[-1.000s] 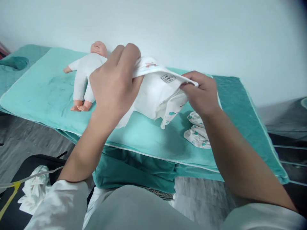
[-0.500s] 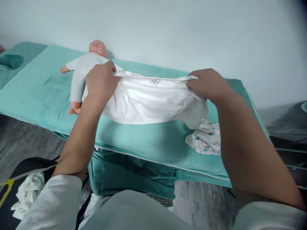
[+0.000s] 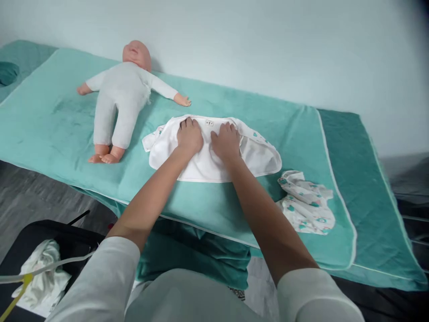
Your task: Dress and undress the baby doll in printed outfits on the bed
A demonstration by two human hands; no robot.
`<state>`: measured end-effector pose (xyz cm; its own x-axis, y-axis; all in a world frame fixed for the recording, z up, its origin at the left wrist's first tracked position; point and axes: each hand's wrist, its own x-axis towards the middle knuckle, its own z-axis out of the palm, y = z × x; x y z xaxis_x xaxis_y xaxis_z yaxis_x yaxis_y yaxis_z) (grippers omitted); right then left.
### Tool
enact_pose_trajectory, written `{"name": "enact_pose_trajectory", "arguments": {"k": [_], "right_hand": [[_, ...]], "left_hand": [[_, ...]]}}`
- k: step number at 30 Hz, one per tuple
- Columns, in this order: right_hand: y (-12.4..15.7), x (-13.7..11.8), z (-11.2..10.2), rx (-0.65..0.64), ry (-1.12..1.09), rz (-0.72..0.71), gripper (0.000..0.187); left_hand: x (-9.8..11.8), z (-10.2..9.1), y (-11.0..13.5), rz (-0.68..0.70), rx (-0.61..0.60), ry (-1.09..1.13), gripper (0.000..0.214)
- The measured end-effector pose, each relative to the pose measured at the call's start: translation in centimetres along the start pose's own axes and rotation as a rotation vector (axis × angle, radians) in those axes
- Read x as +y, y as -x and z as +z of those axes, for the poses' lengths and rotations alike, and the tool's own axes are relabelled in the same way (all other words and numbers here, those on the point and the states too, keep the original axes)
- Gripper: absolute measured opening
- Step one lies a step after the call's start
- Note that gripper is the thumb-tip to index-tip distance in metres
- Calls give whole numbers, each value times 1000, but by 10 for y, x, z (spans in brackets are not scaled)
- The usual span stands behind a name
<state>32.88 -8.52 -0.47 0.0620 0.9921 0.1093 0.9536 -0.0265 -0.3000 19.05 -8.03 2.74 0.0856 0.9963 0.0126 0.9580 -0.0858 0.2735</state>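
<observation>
A white baby shirt [image 3: 208, 167] lies spread on the green bed cover, its plain inside facing up and a small label at the neck. Printed cloth shows on its sleeves and edges. My left hand [image 3: 190, 137] rests on the shirt left of the label, fingers apart and slightly bent on the cloth. On the label's other side, my right hand [image 3: 226, 141] presses on the shirt in the same way, fingers open. Neither hand is lifting the fabric. My fingertips partly cover the upper part of the shirt.
A baby doll [image 3: 122, 89] in a white body lies on its back at the left. A crumpled printed garment [image 3: 310, 205] is on the bed cover [image 3: 301, 134] at the right. White cloth [image 3: 47, 268] sits on a black chair [image 3: 40, 230] at lower left. A wall stands behind.
The shirt, held stretched in the air by both hands before, now lies on the bed. My hands have come closer together and let go of its edges.
</observation>
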Motion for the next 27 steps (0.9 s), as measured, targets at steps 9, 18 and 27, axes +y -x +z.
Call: {"name": "enact_pose_trajectory", "arguments": {"k": [9,18,27], "right_hand": [[-10,-6,-7,171,92,146,81],[-23,20,-8,219,89,101,73],[-34,28,7,85,49,98,70]], "left_hand": [[10,4,-32,46,64,-5,64],[5,3,-32,95,87,9,65],[-5,25,-40,110,45,-9,65]]}}
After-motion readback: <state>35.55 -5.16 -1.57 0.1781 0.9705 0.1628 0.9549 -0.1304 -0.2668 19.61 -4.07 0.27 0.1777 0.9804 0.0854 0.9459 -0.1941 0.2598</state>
